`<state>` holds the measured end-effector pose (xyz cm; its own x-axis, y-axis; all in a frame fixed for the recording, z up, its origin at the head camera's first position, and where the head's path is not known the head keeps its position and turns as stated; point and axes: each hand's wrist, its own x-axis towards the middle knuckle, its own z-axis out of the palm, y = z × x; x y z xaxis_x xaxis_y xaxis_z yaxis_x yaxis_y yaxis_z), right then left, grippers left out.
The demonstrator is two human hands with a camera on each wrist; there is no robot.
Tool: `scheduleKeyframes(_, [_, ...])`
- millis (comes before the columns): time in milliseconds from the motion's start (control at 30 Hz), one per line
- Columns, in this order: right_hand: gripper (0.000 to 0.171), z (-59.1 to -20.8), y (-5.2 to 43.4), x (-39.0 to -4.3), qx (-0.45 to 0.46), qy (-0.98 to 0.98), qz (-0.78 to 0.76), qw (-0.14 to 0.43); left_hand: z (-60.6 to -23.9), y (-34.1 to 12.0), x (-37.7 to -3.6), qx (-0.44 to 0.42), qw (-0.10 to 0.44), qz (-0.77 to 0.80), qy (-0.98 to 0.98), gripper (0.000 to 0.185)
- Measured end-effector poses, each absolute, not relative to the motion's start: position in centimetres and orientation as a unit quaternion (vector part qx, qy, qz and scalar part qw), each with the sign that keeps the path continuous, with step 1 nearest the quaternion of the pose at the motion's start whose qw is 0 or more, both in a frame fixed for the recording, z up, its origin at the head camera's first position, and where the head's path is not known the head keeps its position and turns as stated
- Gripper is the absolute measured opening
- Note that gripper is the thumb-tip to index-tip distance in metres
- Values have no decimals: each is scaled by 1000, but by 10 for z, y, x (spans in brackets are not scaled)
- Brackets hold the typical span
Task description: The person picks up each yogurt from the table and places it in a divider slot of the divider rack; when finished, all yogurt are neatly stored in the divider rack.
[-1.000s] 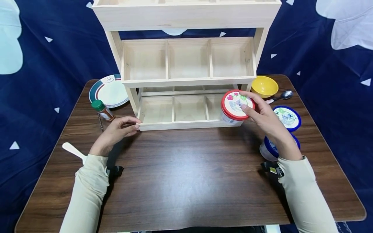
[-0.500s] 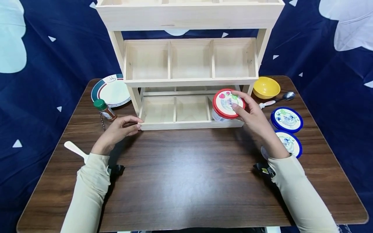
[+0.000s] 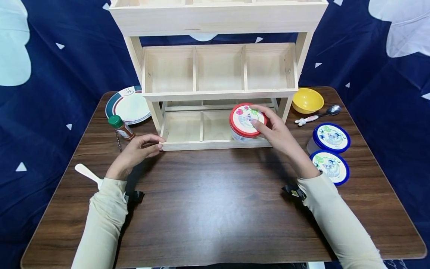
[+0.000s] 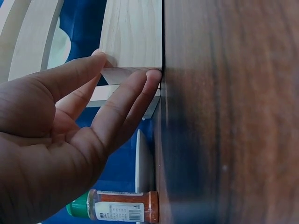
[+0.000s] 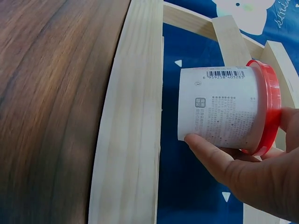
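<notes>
The left hand (image 3: 134,151) rests on the brown table (image 3: 215,209), fingers mostly straight. Its fingertips (image 4: 152,77) touch the near left corner of the wooden rack (image 3: 215,144), and it holds nothing.

The right hand (image 3: 273,130) is curled around a white tub with a red lid (image 3: 246,121). The thumb (image 5: 210,149) presses the tub's side and the other fingers go over the lid. The tub sits above the front rail of the rack's bottom shelf (the right wrist view shows it held up, not set down), over the right-most box.

It looks like the putting-in step: the tub is being carried into the bottom shelf. The next move would need the tub lowered straight down into that box, then the fingers let go. The left hand seems to keep the rack from sliding.

Just right of the right hand sit two tubs with blue lids (image 3: 330,149). Past them are a spoon (image 3: 319,115) and a yellow bowl (image 3: 307,100). Beyond the left hand stand a spice bottle (image 3: 120,127) and a plate (image 3: 127,104).
</notes>
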<state>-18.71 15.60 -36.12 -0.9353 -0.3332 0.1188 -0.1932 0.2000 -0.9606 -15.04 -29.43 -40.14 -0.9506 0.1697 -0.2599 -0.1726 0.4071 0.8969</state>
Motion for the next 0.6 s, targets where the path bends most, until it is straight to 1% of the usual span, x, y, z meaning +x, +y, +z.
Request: scheduleKeyframes(600, [51, -365, 121, -195, -179, 749, -632, 81, -401, -295, -150, -3, 160, 545, 823, 34])
